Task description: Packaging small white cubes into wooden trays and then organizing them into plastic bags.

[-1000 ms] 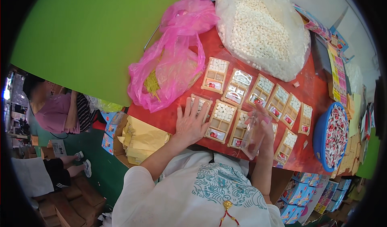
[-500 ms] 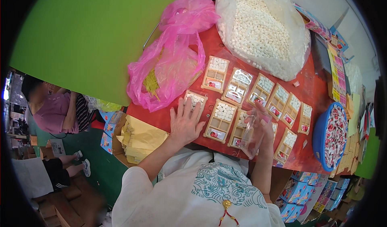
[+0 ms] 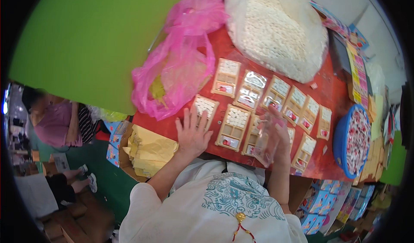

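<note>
My left hand (image 3: 192, 136) is open, its fingers spread over the lower part of a small tan tray (image 3: 206, 106) with white cube-shaped pieces. In my right hand (image 3: 279, 133) is a clear plastic cover (image 3: 264, 146), held tilted above a partly hidden tray (image 3: 251, 141). Left of that cover lies another tray (image 3: 233, 127), with white pieces, bare compartments and a small red-and-white packet. Farther back, a clear cover with bright reflections lies over one tray (image 3: 250, 89). Several similar trays (image 3: 297, 103) stand in a row to the right.
A big clear bag of white pieces (image 3: 276, 31) fills the table's far side. Left of it lies a pink plastic bag (image 3: 172, 66). A blue basin (image 3: 340, 144) of small packets stands right. Beside the red table (image 3: 168, 128) is a carton with brown paper (image 3: 151, 150). Other people are at left.
The whole view has shifted slightly. My left fingers have drawn back a little toward me over the tray. The clear cover in my right hand has moved slightly left.
</note>
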Motion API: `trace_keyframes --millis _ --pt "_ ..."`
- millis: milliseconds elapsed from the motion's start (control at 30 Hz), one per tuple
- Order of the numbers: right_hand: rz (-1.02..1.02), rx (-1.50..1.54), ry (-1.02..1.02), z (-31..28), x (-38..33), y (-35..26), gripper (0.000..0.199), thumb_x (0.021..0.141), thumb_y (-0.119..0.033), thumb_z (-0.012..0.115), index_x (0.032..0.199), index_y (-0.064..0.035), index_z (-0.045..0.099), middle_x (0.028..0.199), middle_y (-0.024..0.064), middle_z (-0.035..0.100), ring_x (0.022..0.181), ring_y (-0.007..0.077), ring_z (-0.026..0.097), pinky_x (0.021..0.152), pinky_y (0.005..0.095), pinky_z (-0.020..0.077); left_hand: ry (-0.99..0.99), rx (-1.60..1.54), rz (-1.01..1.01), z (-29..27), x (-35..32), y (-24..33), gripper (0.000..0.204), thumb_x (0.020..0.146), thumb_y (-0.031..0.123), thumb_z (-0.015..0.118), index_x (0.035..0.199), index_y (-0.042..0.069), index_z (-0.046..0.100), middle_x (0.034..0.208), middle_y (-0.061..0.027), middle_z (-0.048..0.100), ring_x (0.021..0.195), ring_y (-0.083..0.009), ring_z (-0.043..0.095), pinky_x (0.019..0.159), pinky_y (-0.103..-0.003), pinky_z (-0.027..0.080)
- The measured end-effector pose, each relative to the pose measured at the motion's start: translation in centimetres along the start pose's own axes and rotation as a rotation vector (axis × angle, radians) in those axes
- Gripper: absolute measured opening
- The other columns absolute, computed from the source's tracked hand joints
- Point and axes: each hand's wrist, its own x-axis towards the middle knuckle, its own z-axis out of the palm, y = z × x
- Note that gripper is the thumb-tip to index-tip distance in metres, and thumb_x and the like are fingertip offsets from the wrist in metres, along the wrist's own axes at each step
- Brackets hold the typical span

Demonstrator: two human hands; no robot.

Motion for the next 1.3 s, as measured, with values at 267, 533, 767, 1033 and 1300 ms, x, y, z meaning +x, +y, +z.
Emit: trace_keyframes --millis 267,533,767,1033,1300 --pt "0.054 0.046 -0.038 0.7 0.7 0.1 0.070 0.082 -0.030 0.064 0.138 0.0020 0.036 0.109 0.0114 0.058 0.091 0.0190 0.060 0.081 0.0292 0.0482 0.043 -0.774 0.201 -4.9 2.2 4.5 0.047 0.084 0.019 0.059 0.126 0.000 0.051 0.126 -0.0227 0.051 0.118 -0.0381 0.048 0.098 -0.048 0.035" --pt "0.075 0.065 -0.007 0.8 -0.3 0.2 0.068 0.083 -0.028 0.064 0.140 -0.0049 0.035 0.108 0.0103 0.056 0.090 0.0179 0.060 0.079 0.0307 0.0498 -0.913 -1.653 -0.018 -4.5 4.7 11.8 0.022 0.096 0.015 0.047 0.111 -0.001 0.052 0.096 -0.0065 0.058 0.082 -0.0133 0.059 0.074 -0.024 0.047" --pt "0.052 0.085 0.044 0.2 -0.6 0.6 0.063 0.082 -0.029 0.066 0.135 -0.0053 0.041 0.098 0.0054 0.055 0.081 0.0125 0.057 0.072 0.0260 0.0479 -0.912 -1.611 -0.062 -3.7 5.3 12.8 0.016 0.098 0.017 0.046 0.103 0.004 0.054 0.081 -0.0010 0.057 0.068 -0.0069 0.054 0.059 -0.020 0.043" --pt "0.101 0.056 0.057 0.6 -0.8 0.3 0.068 0.084 -0.035 0.066 0.137 -0.0038 0.037 0.091 0.0055 0.055 0.078 0.0110 0.056 0.063 0.0243 0.0476 -0.913 -1.615 -0.081 -3.4 5.4 12.8 0.021 0.098 0.021 0.042 0.105 0.006 0.055 0.077 0.0008 0.060 0.063 -0.0048 0.052 0.057 -0.018 0.039" --pt "0.093 0.080 0.035 0.8 -0.8 0.5 0.071 0.084 -0.038 0.065 0.137 -0.0018 0.035 0.097 0.0062 0.054 0.082 0.0113 0.056 0.067 0.0240 0.0473 -0.906 -1.644 -0.095 -3.2 5.4 12.6 0.022 0.099 0.022 0.042 0.106 0.006 0.055 0.077 0.0012 0.060 0.062 -0.0045 0.053 0.055 -0.018 0.038"
